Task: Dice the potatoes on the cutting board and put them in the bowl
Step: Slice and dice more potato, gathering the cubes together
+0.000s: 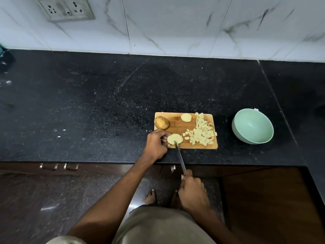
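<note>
A wooden cutting board (177,126) lies on the black counter. On its near left corner, my left hand (156,144) holds a potato slice (173,138) with curled fingers. My right hand (192,191) grips the handle of a knife (180,156), whose tip rests on that slice. A whole unpeeled potato (161,122) sits at the board's far left. Another cut potato piece (186,117) lies at the far middle. A pile of diced potato (202,133) covers the right side. A pale green bowl (252,126) stands empty to the right of the board.
The black granite counter (105,106) stretches far to the left and behind the board. A marble-tiled wall with a socket plate (66,8) rises at the back. A dark object (4,59) sits at the far left edge. Drawer handles (59,166) show below the counter's front edge.
</note>
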